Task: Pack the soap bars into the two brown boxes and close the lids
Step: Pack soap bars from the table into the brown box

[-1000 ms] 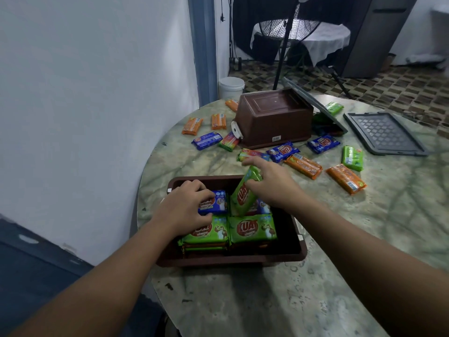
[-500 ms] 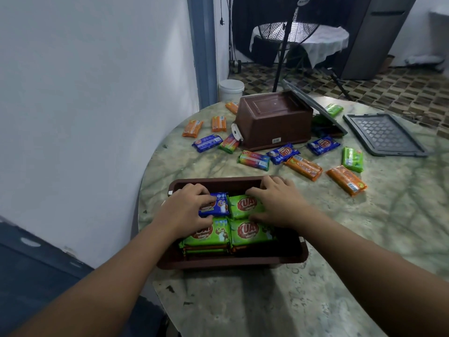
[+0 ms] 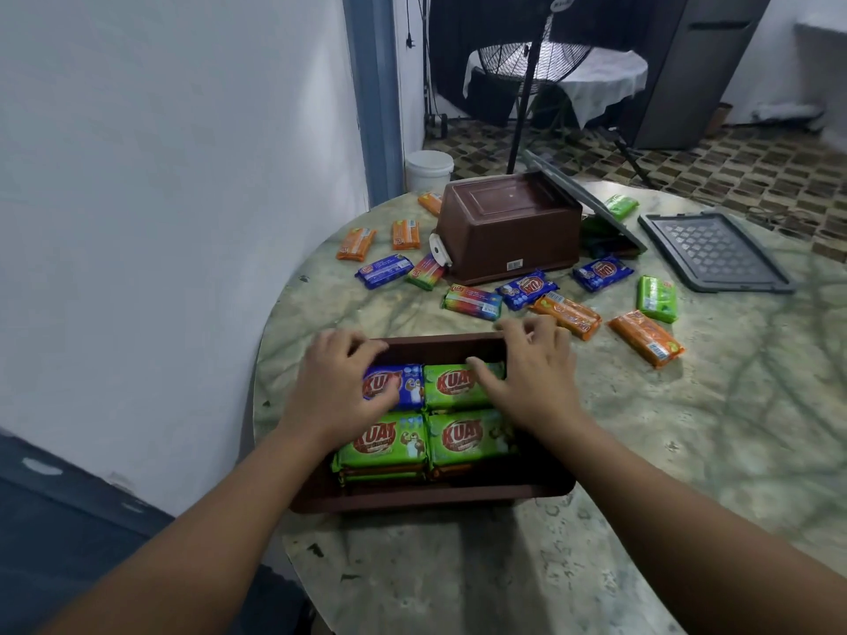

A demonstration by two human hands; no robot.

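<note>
The near brown box (image 3: 435, 497) is open on the marble table and holds stacked soap bars. On top lie a blue bar (image 3: 408, 382) at the far left, a green bar (image 3: 451, 387) beside it, and two green bars (image 3: 385, 444) in front. My left hand (image 3: 339, 387) holds the blue bar, thumb on its top and fingers curled over its far edge. My right hand (image 3: 531, 378) hovers spread over the far right corner, its thumb touching the far green bar. The second brown box (image 3: 508, 226) lies overturned at the back.
Several loose bars lie between the boxes: orange (image 3: 646, 336), green (image 3: 657, 297), blue (image 3: 602, 272), rainbow (image 3: 472, 302). One grey lid (image 3: 591, 199) leans on the far box and another (image 3: 715, 254) lies flat at the right. A wall (image 3: 160, 222) stands close on the left.
My right hand laid the upright green bar flat in the far right of the box, then spread its fingers and drew back toward the far rim. My left hand stayed on the blue bar.
</note>
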